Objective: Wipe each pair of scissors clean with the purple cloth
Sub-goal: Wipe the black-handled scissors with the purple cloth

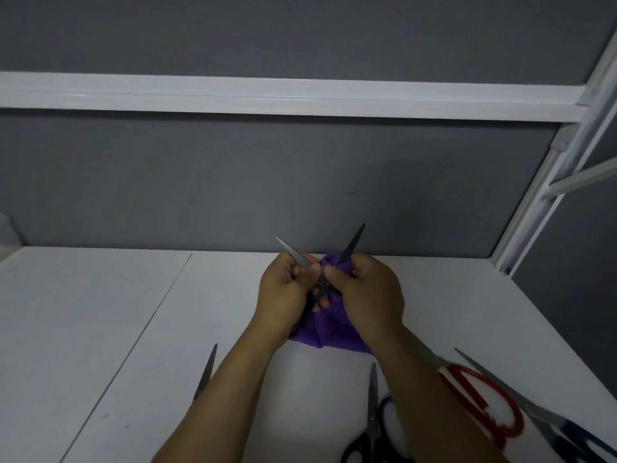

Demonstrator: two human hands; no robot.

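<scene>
White tabletop [100, 329], grey partition wall [233, 178] behind w/ a white rail across it. Mid-frame both hands work one pair: steel-bladed scissors w/ black handles [322, 287], held blades-up and splayed in a V. L hand [283, 292] grips them, fingers curled round the base of the left blade and the handle area; how they sit in the loops is hidden. R hand [370, 292] pinches the purple cloth [329, 332] round the base of the right blade, thumb and fingers clamped on fabric w/ the blade inside. Rest of the cloth hangs below the grip, down to the table btwn the wrists.

Other pairs all lie wrist-side of the grip:
- a lone steel blade tip [207, 370] just outboard of the L forearm
- black-handled scissors [372, 396] btwn the forearms, w/ a blue-rimmed handle loop [384, 404] just beside
- red-handled scissors [485, 380] partly under the R forearm
- long dark-handled scissors [510, 388] further outboard

Step in hand, prob: wiping the right blade of the open pair. Next move calls for R hand to draw the pinched cloth from pivot out to tip along the flats, fingers off the edge, while L hand holds firm so the V doesn't close. Then the other blade. Can't tell which lying pairs are already wiped.
</scene>
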